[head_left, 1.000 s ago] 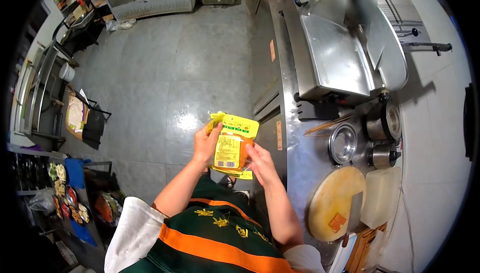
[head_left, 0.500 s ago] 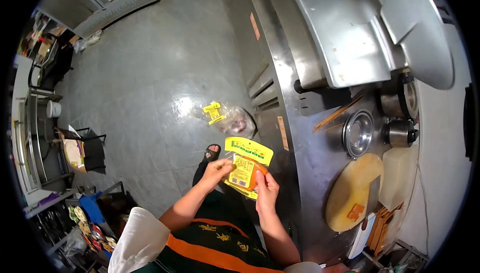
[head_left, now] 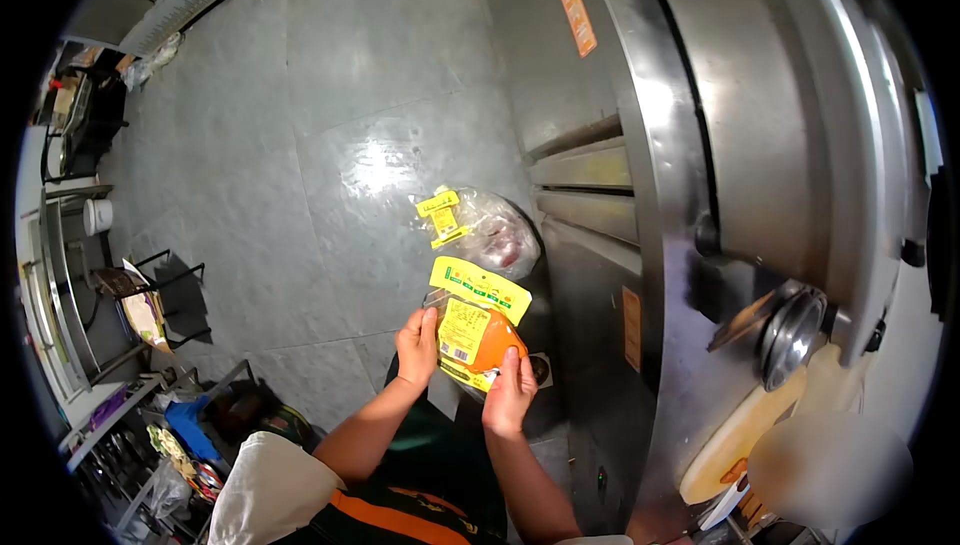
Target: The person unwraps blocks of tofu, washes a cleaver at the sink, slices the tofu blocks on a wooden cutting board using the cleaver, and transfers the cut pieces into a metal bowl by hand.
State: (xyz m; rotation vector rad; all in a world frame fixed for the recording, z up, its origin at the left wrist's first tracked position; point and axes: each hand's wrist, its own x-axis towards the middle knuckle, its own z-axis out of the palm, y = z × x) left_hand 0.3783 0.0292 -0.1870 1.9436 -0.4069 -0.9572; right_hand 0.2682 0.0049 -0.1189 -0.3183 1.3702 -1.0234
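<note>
A clear plastic food packet (head_left: 462,326) with yellow printed bands and a label holds something smooth and orange. My left hand (head_left: 418,347) pinches its left edge, thumb in front. My right hand (head_left: 511,395) grips the lower right corner, with the thumb on the front and the fingers partly hidden behind. The packet is tilted upright between both hands. Just beyond it stands a bin lined with a clear bag (head_left: 503,233). A yellow and clear wrapper (head_left: 441,217) lies on the bag's left side.
To the right runs a steel counter with drawers (head_left: 590,215). On it are metal bowls (head_left: 790,340) and a round cutting board (head_left: 735,435) with an orange piece (head_left: 735,470). A wire stand (head_left: 150,295) and shelving with packets (head_left: 175,450) are at left.
My view has swung, so the counter fills more of the right side. The packet is turned slightly, and my left hand has shifted from its face to its left edge.
</note>
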